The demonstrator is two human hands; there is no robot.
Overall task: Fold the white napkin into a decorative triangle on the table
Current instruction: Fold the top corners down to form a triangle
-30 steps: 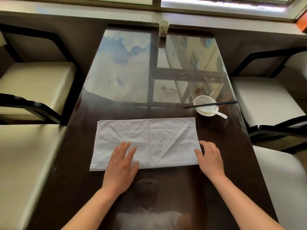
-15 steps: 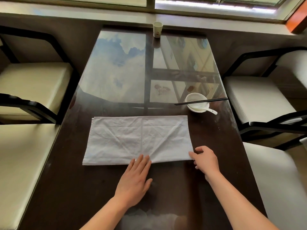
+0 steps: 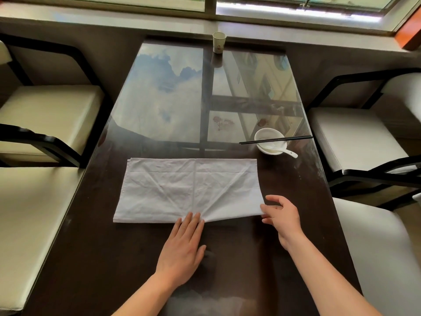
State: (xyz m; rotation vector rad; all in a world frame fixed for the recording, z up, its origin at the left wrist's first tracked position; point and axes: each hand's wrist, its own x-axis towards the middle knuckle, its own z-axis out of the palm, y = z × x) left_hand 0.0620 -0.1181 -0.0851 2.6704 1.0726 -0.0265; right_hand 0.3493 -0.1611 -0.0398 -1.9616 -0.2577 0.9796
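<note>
The white napkin [image 3: 191, 190] lies on the dark glossy table [image 3: 95, 247] as a long rectangle, creased down its middle. My left hand [image 3: 182, 245] rests flat, fingers together, with the fingertips pressing the middle of the napkin's near edge. My right hand [image 3: 281, 214] pinches the napkin's near right corner between thumb and fingers, and that corner is lifted slightly off the table.
A white bowl [image 3: 271, 142] with a spoon and black chopsticks [image 3: 275, 140] across it stands just beyond the napkin's far right corner. A paper cup [image 3: 219, 42] stands at the table's far end. Cream-cushioned chairs [image 3: 45, 110] flank both sides.
My left hand slid from the napkin's left half to the middle of its near edge. My right hand closed on the near right corner and raised it a little.
</note>
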